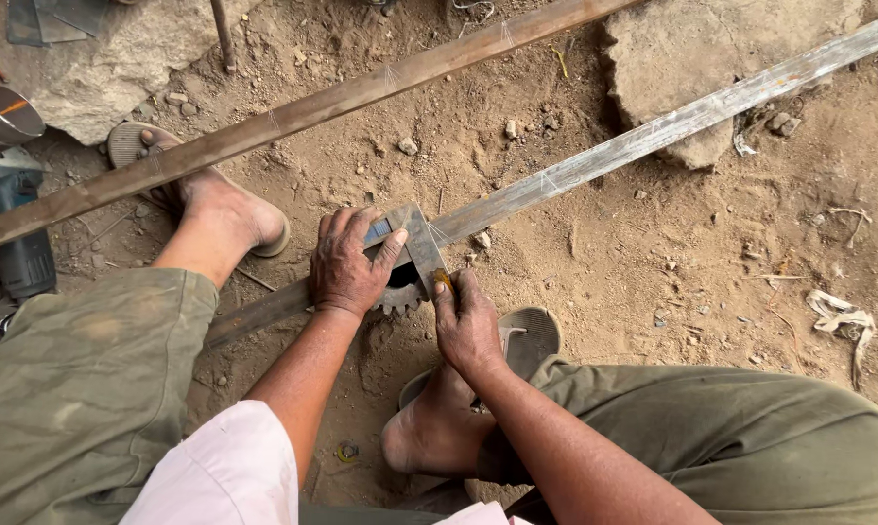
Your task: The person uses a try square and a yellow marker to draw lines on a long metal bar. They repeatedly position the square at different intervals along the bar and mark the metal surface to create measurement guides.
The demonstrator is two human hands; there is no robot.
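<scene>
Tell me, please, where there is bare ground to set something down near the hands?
Bare dirt lies right of the long grey metal bar, above the olive trouser leg. It is crowded where the left hand and right hand meet at the metal try square and toothed gear.

Dusty earth ground (653, 253) — two long metal bars (594, 167), stones (721, 49), pebbles.
</scene>
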